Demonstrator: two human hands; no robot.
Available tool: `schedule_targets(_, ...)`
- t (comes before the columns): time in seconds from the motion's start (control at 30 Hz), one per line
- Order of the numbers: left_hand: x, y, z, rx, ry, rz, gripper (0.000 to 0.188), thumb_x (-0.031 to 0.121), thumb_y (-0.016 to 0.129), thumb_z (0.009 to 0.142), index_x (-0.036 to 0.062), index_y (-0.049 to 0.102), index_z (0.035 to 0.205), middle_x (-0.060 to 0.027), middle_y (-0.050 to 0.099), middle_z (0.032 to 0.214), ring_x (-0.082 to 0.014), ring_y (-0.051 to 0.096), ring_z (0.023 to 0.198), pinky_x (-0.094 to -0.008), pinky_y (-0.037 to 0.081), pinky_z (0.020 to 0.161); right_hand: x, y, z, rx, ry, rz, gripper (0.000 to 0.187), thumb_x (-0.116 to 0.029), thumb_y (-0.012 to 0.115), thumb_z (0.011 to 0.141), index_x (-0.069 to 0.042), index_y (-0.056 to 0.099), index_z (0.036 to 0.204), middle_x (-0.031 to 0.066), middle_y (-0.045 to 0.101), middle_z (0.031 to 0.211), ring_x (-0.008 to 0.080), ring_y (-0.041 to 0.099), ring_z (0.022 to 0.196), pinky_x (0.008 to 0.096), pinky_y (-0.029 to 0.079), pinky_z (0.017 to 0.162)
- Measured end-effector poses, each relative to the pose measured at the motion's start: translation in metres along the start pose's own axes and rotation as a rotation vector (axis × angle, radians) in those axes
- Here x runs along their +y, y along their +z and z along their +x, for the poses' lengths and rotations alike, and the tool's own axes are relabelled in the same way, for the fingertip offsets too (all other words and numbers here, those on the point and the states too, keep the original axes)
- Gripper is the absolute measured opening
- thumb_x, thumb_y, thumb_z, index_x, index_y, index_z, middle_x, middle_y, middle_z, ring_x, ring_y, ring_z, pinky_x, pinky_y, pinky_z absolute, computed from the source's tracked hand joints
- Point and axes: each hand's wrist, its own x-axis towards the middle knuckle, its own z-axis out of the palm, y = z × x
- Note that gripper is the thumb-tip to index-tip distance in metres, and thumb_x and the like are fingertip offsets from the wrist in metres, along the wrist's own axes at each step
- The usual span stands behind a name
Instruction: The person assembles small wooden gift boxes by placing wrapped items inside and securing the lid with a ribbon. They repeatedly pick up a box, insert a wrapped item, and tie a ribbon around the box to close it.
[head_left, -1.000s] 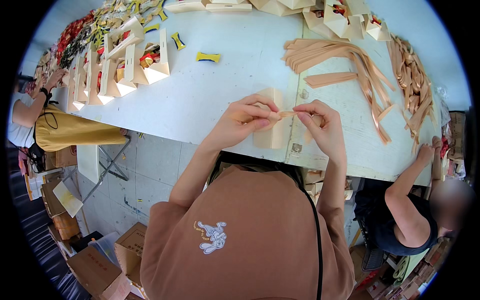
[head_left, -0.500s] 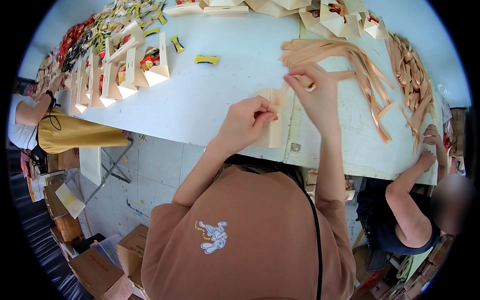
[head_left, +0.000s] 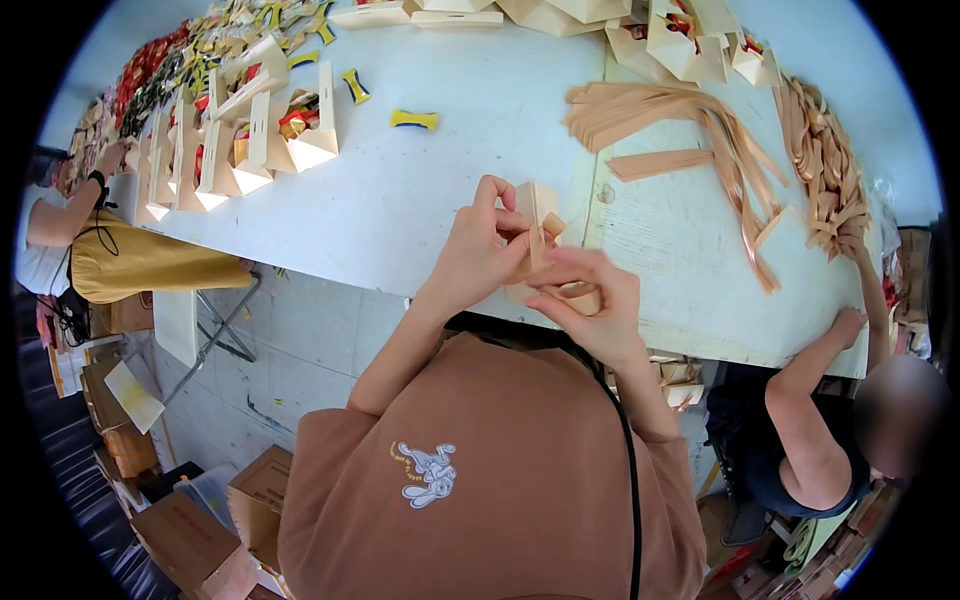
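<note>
Tan ribbon [head_left: 582,294], head view: loop pinched in my right hand [head_left: 600,305], near the table's [head_left: 400,165] front edge; left hand [head_left: 475,250] grasps the cream box [head_left: 535,200] just beside it. I'd keep ribbon flat, tension even. Small yellow lettering on my brown shirt [head_left: 540,480]; carton [head_left: 190,545] print too fuzzy to read.

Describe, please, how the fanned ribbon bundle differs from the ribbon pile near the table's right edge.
The fanned ribbon bundle spreads in mostly flat, layered strips; the ribbon pile is bunched in loops and folds. A co-worker's hand is at the ribbon pile's near end, while none is at the fanned ribbon bundle. Both are tan and lie on the table.
</note>
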Motion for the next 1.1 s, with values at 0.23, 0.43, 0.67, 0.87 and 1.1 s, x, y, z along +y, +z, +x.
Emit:
schedule_targets(0.23,0.008,-0.004,-0.004,-0.086,0.083,0.153,0.029,0.003,0.064,0.087,0.0049,0.038,0.101,-0.0140,0.073,0.082,-0.0222,0.064,0.068,-0.0326,0.047,0.063,0.018,-0.020,0.013,-0.089,0.580,0.329,0.023,-0.008,0.071,0.091,0.002,0.065,0.111,0.0100,0.072,0.087,0.0128,0.068,0.079,0.0275,0.055,0.071)
schedule_targets(0.43,0.010,-0.010,-0.002,-0.066,0.042,0.099,0.030,0.002,0.067,0.086,0.0052,0.039,0.095,-0.0133,0.076,0.086,-0.0194,0.063,0.069,-0.0316,0.047,0.063,0.010,-0.008,0.010,0.103,0.153,-0.210,0.010,-0.001,0.080,0.078,-0.002,0.073,0.085,0.0066,0.072,0.087,0.0170,0.067,0.079,0.0287,0.053,0.072)
schedule_targets(0.67,0.000,-0.003,-0.003,-0.037,-0.007,-0.099,0.036,0.002,0.074,0.080,0.0072,0.040,0.090,-0.0115,0.076,0.083,-0.0120,0.063,0.070,-0.0252,0.051,0.069,0.021,0.006,0.002,0.222,0.063,-0.113,0.012,0.001,0.080,0.078,-0.002,0.072,0.086,0.0071,0.072,0.089,0.0191,0.066,0.090,0.0306,0.052,0.082)
schedule_targets(0.87,-0.015,-0.003,0.002,-0.074,-0.140,-0.390,0.042,0.002,0.079,0.080,0.0135,0.039,0.086,-0.0046,0.073,0.081,-0.0058,0.063,0.079,-0.0229,0.049,0.072,0.042,0.010,-0.009,0.318,0.395,0.447,0.008,-0.006,0.072,0.091,-0.004,0.065,0.088,0.0032,0.070,0.086,0.0081,0.062,0.081,0.0249,0.049,0.075)
schedule_targets(1.1,-0.048,-0.013,-0.014,-0.057,-0.267,-0.669,0.040,0.003,0.078,0.082,0.0149,0.039,0.079,0.0008,0.064,0.081,-0.0059,0.057,0.078,-0.0234,0.044,0.074,0.061,0.003,-0.015,0.555,0.463,0.684,0.016,-0.009,0.066,0.097,-0.008,0.056,0.085,-0.0014,0.065,0.079,0.0029,0.051,0.068,0.0200,0.040,0.064)
